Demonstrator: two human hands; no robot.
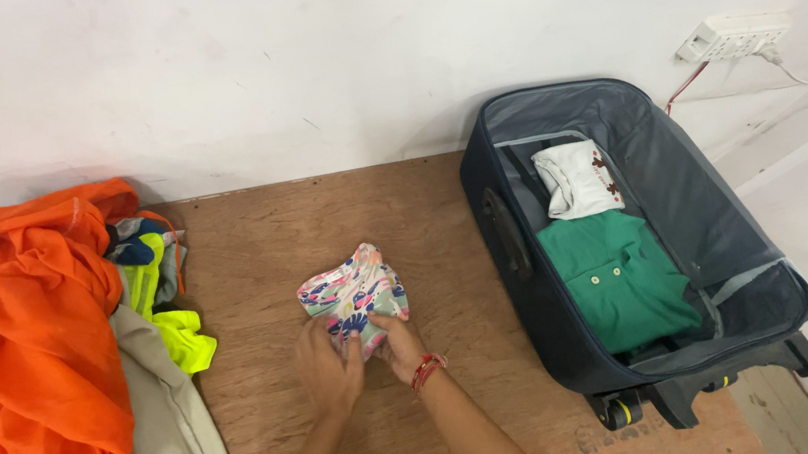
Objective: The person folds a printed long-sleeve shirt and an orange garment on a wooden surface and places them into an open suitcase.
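Observation:
A small garment with a bright floral print [356,289] lies bunched on the wooden board [324,215]. Both of my hands grip its near edge. My left hand [327,371] pinches the lower left part. My right hand [398,344], with a red thread band at the wrist, holds the lower right part. To the right stands an open dark blue suitcase [720,226]. Inside it lie a folded green shirt with buttons [619,280] and a folded white garment [577,179].
A heap of clothes fills the left side: orange cloth [20,343], a neon yellow piece [171,323], a beige piece [162,428]. A white wall runs behind the board. A white power strip [731,36] with cables hangs on the wall at upper right.

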